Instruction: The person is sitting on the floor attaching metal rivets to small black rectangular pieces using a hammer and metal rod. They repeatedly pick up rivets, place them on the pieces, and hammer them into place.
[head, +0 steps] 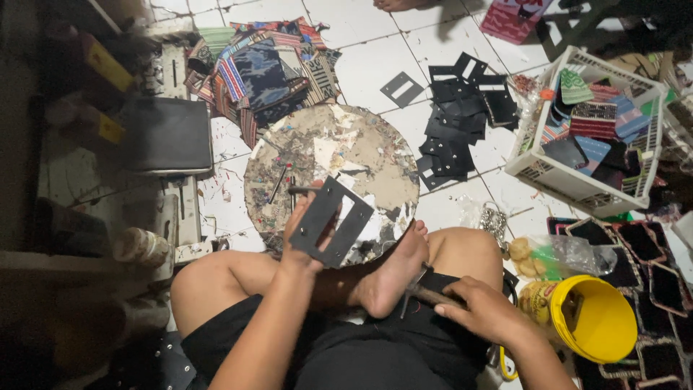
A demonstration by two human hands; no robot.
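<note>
Nearest the camera in the head view, two bare knees and black shorts are seen at the bottom of the frame, with one bare foot resting across the lap at centre. One black cut-out panel, flat and with rectangular openings, is held up by the left hand, whose fingers are clamped on its lower edge; it is found just below the middle of the frame, tilted, over one round worn board lying on the white tiled floor. One hammer is gripped by the right hand at lower right, fingers closed round its handle, beside the foot. The two hands are well apart.

One yellow tub is seen at the lower right edge. One white basket filled with patterned and dark pieces is placed at the right. One heap of black panels, too many and too overlapped to be counted, is spread right of the board in the upper middle. One pile of patterned fabric pieces is laid at upper left.
</note>
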